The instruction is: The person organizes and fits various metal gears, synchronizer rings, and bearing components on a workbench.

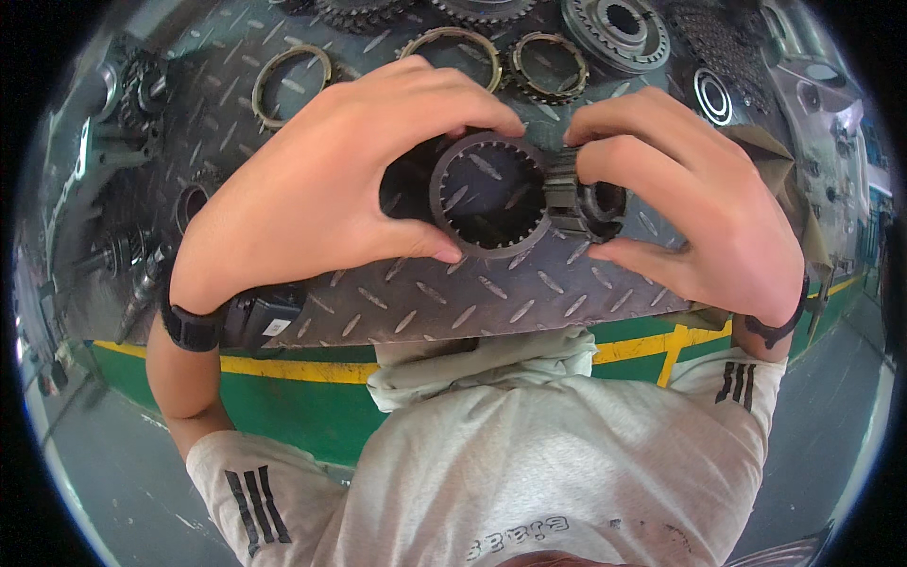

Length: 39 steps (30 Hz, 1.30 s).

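Observation:
My left hand (350, 175) grips a dark metal ring with inner teeth (441, 203), thumb at its lower rim and fingers over its top. Through its round opening the patterned metal plate shows. Close by on the right, my right hand (694, 198) pinches a dark splined hub (570, 203) between thumb and fingers. The hub is turned on its side, with its bore partly facing right. Ring and hub almost meet at the ring's right edge; whether they touch I cannot tell. My fingers hide part of each piece.
On the tread-plate bench top (406, 298) lie a brass ring (262, 90), another toothed ring (576, 80), a large gear hub (652, 47) and a small bearing-like ring (711, 97). Gear shafts (142, 265) and metal housings line the left; a chain (723, 52) lies back right.

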Motion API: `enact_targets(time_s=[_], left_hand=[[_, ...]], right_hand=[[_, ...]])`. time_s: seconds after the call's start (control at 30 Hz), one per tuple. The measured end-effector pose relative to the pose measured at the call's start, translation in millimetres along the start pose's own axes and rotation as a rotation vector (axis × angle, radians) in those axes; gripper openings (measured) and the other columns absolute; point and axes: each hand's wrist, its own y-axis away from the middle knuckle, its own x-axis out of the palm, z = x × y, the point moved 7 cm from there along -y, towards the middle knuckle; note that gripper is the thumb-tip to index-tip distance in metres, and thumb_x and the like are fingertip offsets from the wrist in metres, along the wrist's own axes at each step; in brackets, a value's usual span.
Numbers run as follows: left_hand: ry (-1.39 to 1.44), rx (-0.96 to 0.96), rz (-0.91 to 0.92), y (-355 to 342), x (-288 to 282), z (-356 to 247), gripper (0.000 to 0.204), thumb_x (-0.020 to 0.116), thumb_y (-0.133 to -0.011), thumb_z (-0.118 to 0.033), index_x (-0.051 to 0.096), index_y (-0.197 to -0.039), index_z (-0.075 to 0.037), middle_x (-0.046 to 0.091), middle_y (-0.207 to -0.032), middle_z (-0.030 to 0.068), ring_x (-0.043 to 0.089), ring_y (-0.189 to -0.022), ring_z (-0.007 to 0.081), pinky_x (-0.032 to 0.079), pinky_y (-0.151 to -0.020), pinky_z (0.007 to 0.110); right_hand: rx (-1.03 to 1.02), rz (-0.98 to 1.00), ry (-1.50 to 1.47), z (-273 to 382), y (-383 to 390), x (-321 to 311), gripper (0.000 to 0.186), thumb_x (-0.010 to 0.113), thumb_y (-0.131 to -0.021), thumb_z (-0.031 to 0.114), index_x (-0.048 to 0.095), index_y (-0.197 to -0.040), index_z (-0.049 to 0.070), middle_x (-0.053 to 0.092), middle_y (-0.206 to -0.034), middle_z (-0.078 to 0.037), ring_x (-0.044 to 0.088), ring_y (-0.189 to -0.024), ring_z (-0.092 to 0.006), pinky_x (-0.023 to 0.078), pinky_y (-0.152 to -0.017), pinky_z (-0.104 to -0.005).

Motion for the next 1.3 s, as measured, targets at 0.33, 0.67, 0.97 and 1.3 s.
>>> enact_targets(time_s=[0.33, 0.67, 0.97, 1.3], left_hand=[[-0.053, 0.016, -0.054, 8.5, 0.1, 2.8, 0.076, 0.096, -0.061, -0.011, 0.069, -0.131, 0.000, 0.072, -0.128, 0.0181, 0.066, -0.126, 0.0430, 0.053, -0.107, 0.048], [-0.134, 0.096, 0.120, 4.0, 3.8, 10.0, 0.064, 0.089, -0.089, -0.038, 0.065, -0.138, -0.003, 0.071, -0.127, 0.0180, 0.067, -0.119, 0.0407, 0.054, -0.101, 0.045], [-0.111, 0.033, 0.136, 2.6, -2.5, 6.6, 0.063, 0.091, -0.085, -0.034, 0.066, -0.134, -0.003, 0.070, -0.122, 0.0207, 0.066, -0.115, 0.0445, 0.054, -0.096, 0.048], [-0.032, 0.093, -0.087, 10.9, -1.9, -6.2, 0.072, 0.096, -0.063, -0.012, 0.071, -0.129, 0.000, 0.074, -0.120, 0.0183, 0.068, -0.116, 0.0430, 0.054, -0.102, 0.048]], right_hand=[[-0.297, -0.042, 0.025, 35.8, -25.3, -0.7, 0.048, 0.089, -0.083, 0.016, 0.072, -0.122, -0.007, 0.072, -0.128, -0.032, 0.072, -0.106, -0.0391, 0.059, -0.082, -0.0403], [-0.274, -0.014, 0.037, 28.8, -29.1, 7.6, 0.058, 0.092, -0.074, 0.013, 0.073, -0.126, -0.006, 0.072, -0.133, -0.028, 0.070, -0.116, -0.0405, 0.056, -0.100, -0.0445], [-0.237, -0.066, 0.104, 40.2, -37.7, 10.7, 0.057, 0.096, -0.071, 0.022, 0.070, -0.114, -0.004, 0.073, -0.122, -0.024, 0.070, -0.104, -0.0401, 0.057, -0.091, -0.0452], [-0.085, 0.125, 0.121, 48.0, -37.3, 4.2, 0.055, 0.090, -0.073, 0.007, 0.066, -0.122, 0.000, 0.066, -0.133, -0.021, 0.067, -0.111, -0.0441, 0.056, -0.094, -0.0460]])
